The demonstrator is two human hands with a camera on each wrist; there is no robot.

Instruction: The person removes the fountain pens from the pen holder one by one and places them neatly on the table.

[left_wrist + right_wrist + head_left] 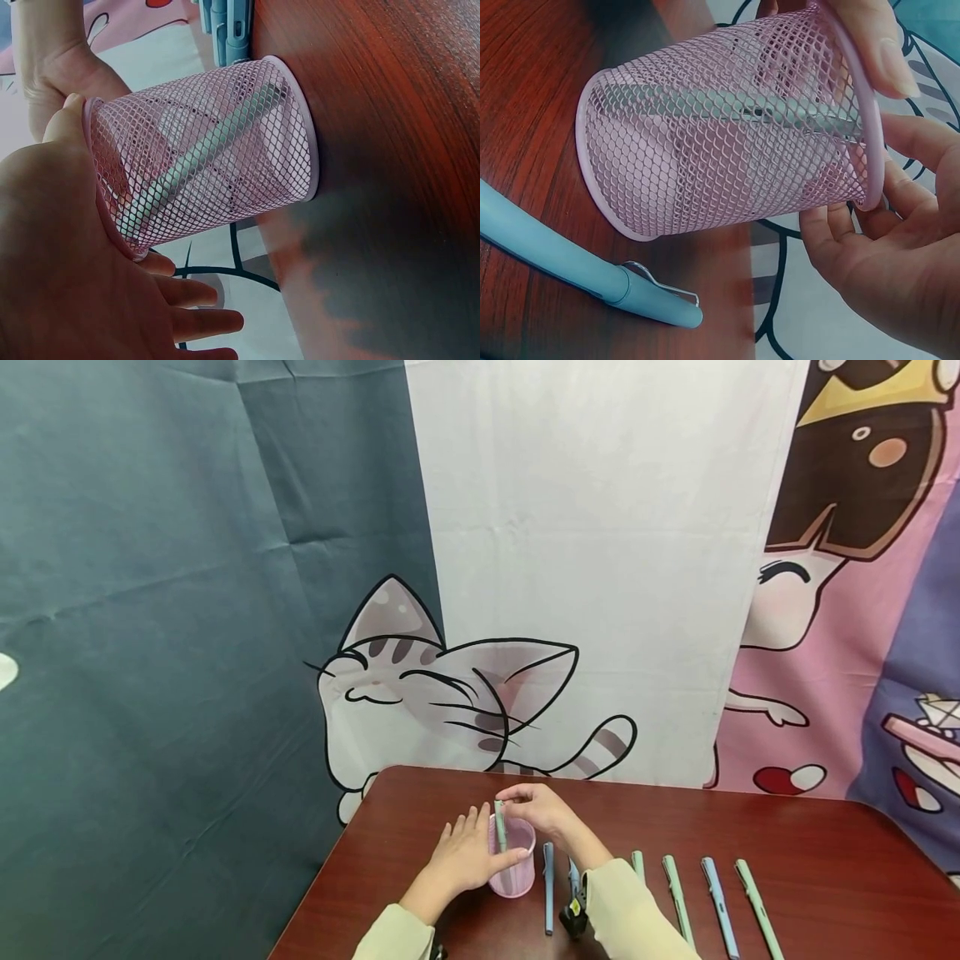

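Observation:
A pink mesh pen cup stands upright on the table, with a light green pen slanting inside it. The pen's upper end rises above the rim in the head view. At that end, my right hand pinches the pen between thumb and fingers; the cup's rim partly covers this in the right wrist view. My left hand rests against the cup's left side at the rim, its fingers straight and its thumb stretched across the near side. Just right of the cup lies a blue pen with a metal clip.
Another blue pen is partly hidden by the right wrist. Farther right, green pens and a blue pen lie in a row on the dark red wooden table. A cloth with a cartoon cat hangs behind the table.

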